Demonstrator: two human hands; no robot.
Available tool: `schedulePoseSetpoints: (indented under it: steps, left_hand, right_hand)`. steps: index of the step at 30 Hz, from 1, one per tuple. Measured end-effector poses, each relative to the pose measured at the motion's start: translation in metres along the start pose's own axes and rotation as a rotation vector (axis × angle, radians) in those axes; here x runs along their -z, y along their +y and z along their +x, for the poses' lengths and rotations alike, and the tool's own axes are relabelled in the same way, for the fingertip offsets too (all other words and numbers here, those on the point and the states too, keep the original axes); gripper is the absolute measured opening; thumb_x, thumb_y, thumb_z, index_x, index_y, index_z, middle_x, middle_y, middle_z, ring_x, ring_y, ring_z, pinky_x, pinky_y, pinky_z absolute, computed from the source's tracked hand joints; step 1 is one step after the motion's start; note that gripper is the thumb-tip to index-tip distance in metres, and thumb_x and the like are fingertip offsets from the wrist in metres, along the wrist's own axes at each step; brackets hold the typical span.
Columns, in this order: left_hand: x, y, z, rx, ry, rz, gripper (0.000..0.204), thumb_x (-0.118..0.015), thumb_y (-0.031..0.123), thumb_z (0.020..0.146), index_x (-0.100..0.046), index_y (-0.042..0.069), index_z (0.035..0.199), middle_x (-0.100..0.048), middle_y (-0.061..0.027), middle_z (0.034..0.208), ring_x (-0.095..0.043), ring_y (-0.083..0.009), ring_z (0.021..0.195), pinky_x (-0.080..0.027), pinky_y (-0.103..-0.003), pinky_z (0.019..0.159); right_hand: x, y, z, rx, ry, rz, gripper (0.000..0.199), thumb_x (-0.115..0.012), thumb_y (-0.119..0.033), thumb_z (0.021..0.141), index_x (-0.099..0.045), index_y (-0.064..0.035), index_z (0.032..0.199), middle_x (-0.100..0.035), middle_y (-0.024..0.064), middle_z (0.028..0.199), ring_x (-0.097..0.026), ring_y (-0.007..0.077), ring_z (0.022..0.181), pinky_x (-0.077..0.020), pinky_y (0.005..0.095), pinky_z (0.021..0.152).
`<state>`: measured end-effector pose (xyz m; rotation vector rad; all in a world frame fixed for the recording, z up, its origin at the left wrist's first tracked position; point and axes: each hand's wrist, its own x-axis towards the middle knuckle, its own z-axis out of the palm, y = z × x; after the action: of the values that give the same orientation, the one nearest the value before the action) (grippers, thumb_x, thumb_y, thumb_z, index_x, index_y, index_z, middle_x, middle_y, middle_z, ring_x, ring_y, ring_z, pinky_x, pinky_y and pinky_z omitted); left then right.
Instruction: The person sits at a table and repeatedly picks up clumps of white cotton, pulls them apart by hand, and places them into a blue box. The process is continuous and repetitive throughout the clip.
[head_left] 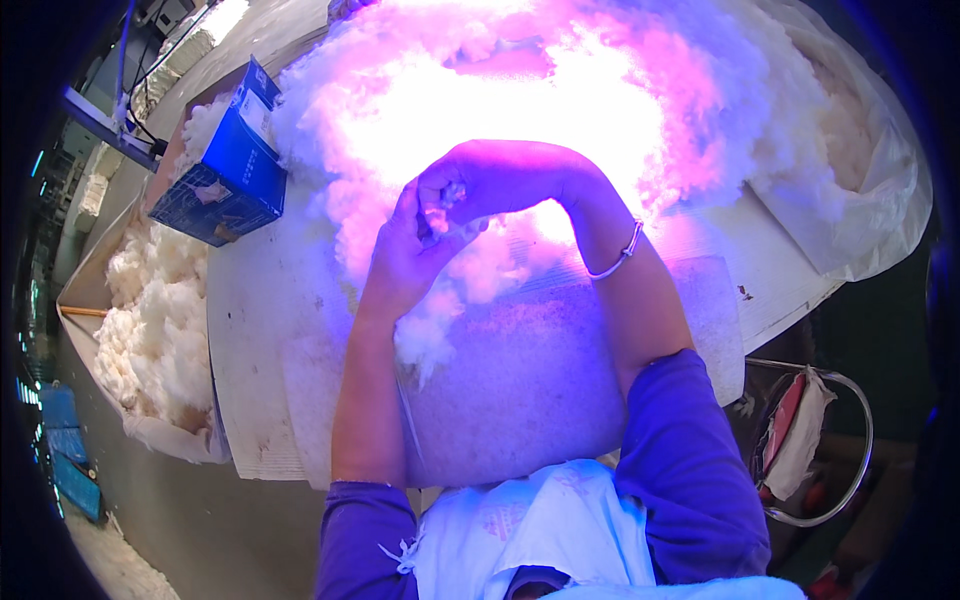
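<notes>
2 hands meet over lit table (250,330): left hand (405,255) and right hand (500,180) both pinched on 1 cotton tuft (450,285), big cotton heap (560,90) behind. 1 blue box (230,165) at left.

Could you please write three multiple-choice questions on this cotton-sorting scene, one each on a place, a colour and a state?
1. Where is the blue box?
A. To the left of the hands, by the cotton heap
B. Under the board
C. In the person's lap

2. What colour are the sleeves?
A. Green
B. Purple
C. Black

3. What are the left hand and right hand doing?
A. Resting flat and apart
B. Holding the box
C. Pinching a tuft of cotton together

Answers:
1 A, since the box lies at the upper left beside the big white cotton heap.
2 B, since both upper arms show purple cloth.
3 C, since the fingers of both hands meet on white fibre above the board.
</notes>
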<state>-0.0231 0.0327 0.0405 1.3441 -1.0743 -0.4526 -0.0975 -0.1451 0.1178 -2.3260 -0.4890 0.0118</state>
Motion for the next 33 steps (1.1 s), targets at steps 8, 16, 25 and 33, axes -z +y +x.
schedulePoseSetpoints:
  steps: [8, 16, 25, 33]
  left_hand:
    - [0.011, -0.007, -0.005, 0.152, -0.076, 0.149, 0.013, -0.066, 0.007, 0.083, -0.067, 0.001, 0.095, -0.066, -0.0036, 0.084, -0.06, -0.0083, 0.079, -0.049, -0.024, 0.071]
    - [0.003, 0.008, -0.001, 0.153, 0.06, 0.241, 0.035, -0.068, 0.009, 0.08, -0.06, 0.005, 0.115, -0.064, -0.0034, 0.091, -0.058, -0.0107, 0.071, -0.049, -0.025, 0.069]
    - [0.008, -0.004, -0.003, 0.091, -0.035, 0.136, 0.016, -0.063, 0.008, 0.085, -0.065, 0.001, 0.1, -0.065, -0.0036, 0.091, -0.058, -0.0083, 0.079, -0.048, -0.025, 0.072]
    - [0.008, -0.002, -0.005, 0.135, -0.131, 0.248, 0.014, -0.063, 0.013, 0.084, -0.067, 0.003, 0.093, -0.066, -0.0062, 0.083, -0.059, -0.0112, 0.073, -0.048, -0.027, 0.069]
  right_hand:
    - [0.046, 0.016, -0.049, -0.435, 0.668, 0.087, 0.028, -0.067, -0.021, 0.083, -0.064, -0.0072, 0.107, -0.062, -0.0009, 0.075, -0.059, 0.0072, 0.063, -0.0477, 0.0188, 0.056]
    - [-0.017, 0.054, 0.001, 0.013, 0.666, -0.235, 0.02, -0.068, -0.005, 0.072, -0.061, -0.0063, 0.09, -0.06, 0.0099, 0.067, -0.061, 0.0262, 0.064, -0.0484, 0.0368, 0.06]
    - [0.015, -0.013, -0.005, -0.211, 0.428, 0.352, 0.018, -0.068, -0.017, 0.082, -0.067, -0.0081, 0.098, -0.066, 0.0016, 0.08, -0.062, 0.0092, 0.069, -0.053, 0.0264, 0.061]
    - [0.036, 0.011, -0.032, -0.136, 0.707, 0.181, 0.027, -0.067, -0.016, 0.084, -0.063, -0.012, 0.11, -0.06, -0.0036, 0.072, -0.054, 0.0043, 0.06, -0.0458, 0.019, 0.051]
